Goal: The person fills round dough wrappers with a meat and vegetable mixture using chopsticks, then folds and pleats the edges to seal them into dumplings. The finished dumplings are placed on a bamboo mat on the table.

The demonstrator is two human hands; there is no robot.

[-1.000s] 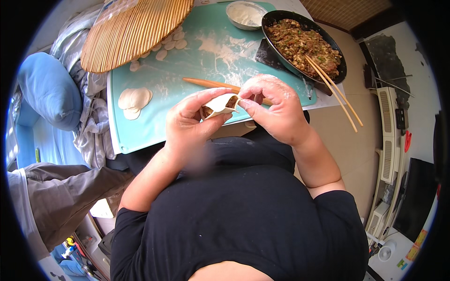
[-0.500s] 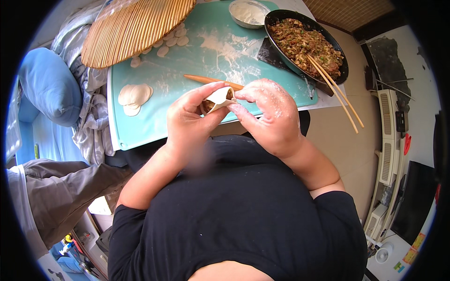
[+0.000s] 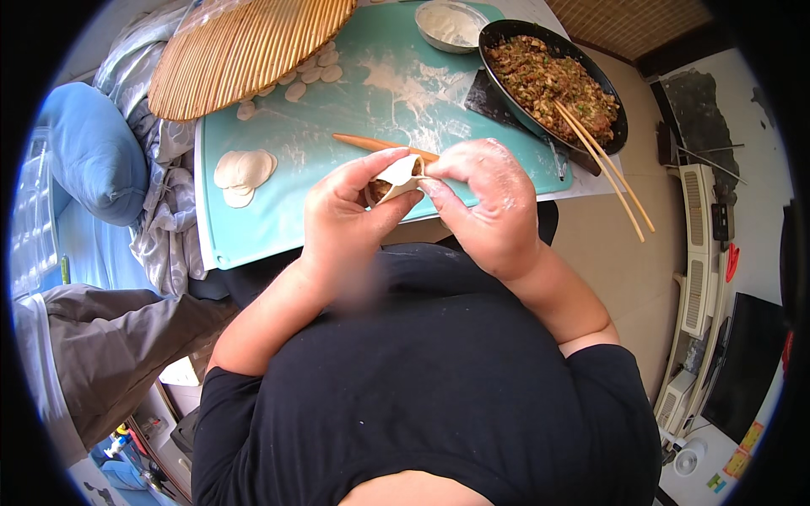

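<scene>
A partly folded dumpling (image 3: 400, 177), its white wrapper bent over brown filling, is held up between both hands above the near edge of the teal mat (image 3: 287, 215). My left hand (image 3: 342, 211) grips its left side between thumb and fingers. On the right side, the floury thumb and forefinger of my right hand (image 3: 489, 198) pinch the wrapper's edge. Behind the hands lies a wooden rolling pin (image 3: 359, 142), partly covered by them. A small stack of round wrappers (image 3: 245, 171) rests on the mat to the left.
A black pan of minced filling (image 3: 548, 88) stands at the far right, with chopsticks (image 3: 603, 169) leaning out over its rim. Beside it is a bowl of flour (image 3: 450, 25). A round slatted tray (image 3: 245, 55) overhangs more wrappers (image 3: 312, 74). A person's trousered leg (image 3: 126, 337) is at left.
My right thumb and forefinger have shifted slightly along the wrapper's edge, drawing its right end closer together. My left hand keeps its hold on the dumpling.
</scene>
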